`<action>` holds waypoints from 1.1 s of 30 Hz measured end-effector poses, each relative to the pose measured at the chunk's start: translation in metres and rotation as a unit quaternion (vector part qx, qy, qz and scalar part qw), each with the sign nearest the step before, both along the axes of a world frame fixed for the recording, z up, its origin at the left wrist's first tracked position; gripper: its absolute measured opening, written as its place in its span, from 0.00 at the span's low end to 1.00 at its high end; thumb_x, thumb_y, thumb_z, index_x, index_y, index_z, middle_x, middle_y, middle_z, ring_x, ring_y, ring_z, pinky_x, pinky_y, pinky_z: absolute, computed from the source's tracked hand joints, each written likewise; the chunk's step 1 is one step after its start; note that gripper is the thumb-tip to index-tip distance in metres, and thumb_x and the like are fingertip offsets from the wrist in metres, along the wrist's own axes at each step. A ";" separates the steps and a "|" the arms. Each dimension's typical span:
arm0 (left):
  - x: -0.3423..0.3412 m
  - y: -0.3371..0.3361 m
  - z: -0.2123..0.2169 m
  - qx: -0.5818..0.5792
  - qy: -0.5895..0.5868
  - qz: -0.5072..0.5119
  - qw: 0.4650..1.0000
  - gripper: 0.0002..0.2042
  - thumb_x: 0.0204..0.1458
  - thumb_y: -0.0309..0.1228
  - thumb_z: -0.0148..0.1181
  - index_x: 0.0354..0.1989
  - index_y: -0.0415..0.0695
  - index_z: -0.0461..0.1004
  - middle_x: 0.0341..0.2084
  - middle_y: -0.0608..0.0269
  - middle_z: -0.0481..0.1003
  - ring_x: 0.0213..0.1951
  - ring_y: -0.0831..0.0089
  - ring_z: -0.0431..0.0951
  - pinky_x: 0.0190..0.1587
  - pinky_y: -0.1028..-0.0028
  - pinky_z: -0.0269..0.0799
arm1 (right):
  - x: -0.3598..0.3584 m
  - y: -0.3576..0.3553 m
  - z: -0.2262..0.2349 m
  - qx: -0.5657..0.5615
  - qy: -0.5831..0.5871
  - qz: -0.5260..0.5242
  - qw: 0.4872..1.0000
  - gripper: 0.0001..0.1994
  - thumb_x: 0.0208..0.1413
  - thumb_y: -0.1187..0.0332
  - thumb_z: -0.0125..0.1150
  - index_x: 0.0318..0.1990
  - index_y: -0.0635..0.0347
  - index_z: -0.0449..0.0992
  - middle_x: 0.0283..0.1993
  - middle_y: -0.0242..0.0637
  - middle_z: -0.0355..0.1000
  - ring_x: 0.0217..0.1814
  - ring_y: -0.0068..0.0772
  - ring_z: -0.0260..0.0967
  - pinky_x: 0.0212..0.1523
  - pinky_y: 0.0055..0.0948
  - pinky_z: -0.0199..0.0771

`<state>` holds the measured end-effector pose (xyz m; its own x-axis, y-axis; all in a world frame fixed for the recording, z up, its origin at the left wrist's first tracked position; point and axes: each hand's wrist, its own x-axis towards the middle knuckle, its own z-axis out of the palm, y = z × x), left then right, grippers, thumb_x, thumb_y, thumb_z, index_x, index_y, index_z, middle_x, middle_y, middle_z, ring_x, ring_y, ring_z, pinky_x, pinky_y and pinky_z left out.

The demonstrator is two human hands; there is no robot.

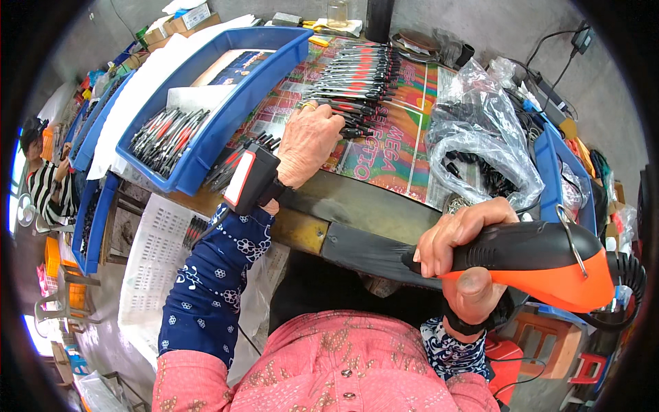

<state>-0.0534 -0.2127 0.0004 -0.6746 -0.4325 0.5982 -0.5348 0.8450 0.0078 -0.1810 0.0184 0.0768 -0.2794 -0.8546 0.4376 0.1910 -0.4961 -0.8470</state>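
My left hand [310, 141] rests at the near end of a row of slim black-and-red pen-shaped pieces [353, 72] on the table. Its fingers are curled on the nearest piece, and the fingertips are partly hidden. More of these pieces lie in a pile [237, 161] left of the wrist. My right hand [467, 254] is wrapped round an orange-and-black electric screwdriver [542, 254], held over the table's front edge. Its dark nose points left, and a coiled cord leaves the back end. The screwdriver touches no piece.
A blue bin [288, 55] with more pieces stands at the left. Right of the row lie clear plastic bags [480, 144] with dark parts, beside another blue bin [576, 185]. A white perforated basket [154, 261] is below the table's left side. A person [51, 178] in stripes sits far left.
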 end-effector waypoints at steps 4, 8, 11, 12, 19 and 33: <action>0.000 0.004 0.000 -0.042 -0.015 -0.007 0.999 0.03 0.43 0.28 0.59 0.24 0.44 0.71 0.28 0.62 0.71 0.40 0.62 0.71 0.41 0.62 0.65 | 0.000 0.001 0.001 -0.001 0.007 -0.004 1.000 0.27 0.40 0.53 0.73 0.35 0.61 0.61 0.18 0.33 0.63 0.17 0.28 0.63 0.23 0.30 0.70; 0.001 0.018 0.008 -0.006 0.040 -0.023 0.999 0.05 0.46 0.26 0.58 0.31 0.42 0.70 0.26 0.56 0.72 0.34 0.57 0.73 0.37 0.62 0.67 | 0.000 0.005 0.000 -0.005 0.032 -0.009 0.999 0.28 0.42 0.50 0.71 0.36 0.61 0.61 0.18 0.33 0.63 0.17 0.28 0.64 0.23 0.29 0.70; 0.003 0.039 0.021 0.088 0.157 -0.087 0.980 0.09 0.47 0.24 0.58 0.37 0.38 0.70 0.24 0.49 0.73 0.27 0.53 0.75 0.30 0.64 0.69 | -0.005 0.003 -0.003 -0.065 -0.026 0.064 0.995 0.26 0.35 0.74 0.74 0.38 0.65 0.61 0.23 0.38 0.66 0.23 0.29 0.67 0.26 0.27 0.71; 0.005 0.049 0.025 0.104 0.175 -0.101 0.974 0.08 0.48 0.24 0.58 0.37 0.38 0.71 0.23 0.50 0.73 0.26 0.56 0.75 0.29 0.66 0.70 | -0.006 0.005 -0.003 -0.064 -0.032 0.066 0.995 0.26 0.35 0.74 0.74 0.38 0.65 0.61 0.23 0.38 0.66 0.23 0.29 0.66 0.26 0.28 0.71; 0.039 0.141 0.039 0.545 0.238 -0.109 0.796 0.09 0.49 0.23 0.58 0.37 0.32 0.72 0.21 0.66 0.74 0.19 0.83 0.72 0.22 0.82 0.68 | -0.013 0.003 -0.004 -0.114 0.037 0.121 0.985 0.26 0.37 0.63 0.71 0.39 0.63 0.61 0.23 0.36 0.65 0.21 0.29 0.65 0.27 0.30 0.70; 0.060 0.209 0.002 0.801 0.390 -0.055 0.451 0.05 0.56 0.28 0.54 0.34 0.39 0.69 0.28 0.61 0.76 0.21 0.83 0.70 0.18 0.86 0.59 | 0.013 -0.004 -0.005 -0.090 0.105 0.118 0.983 0.32 0.41 0.39 0.64 0.37 0.58 0.60 0.21 0.31 0.62 0.19 0.27 0.63 0.27 0.29 0.68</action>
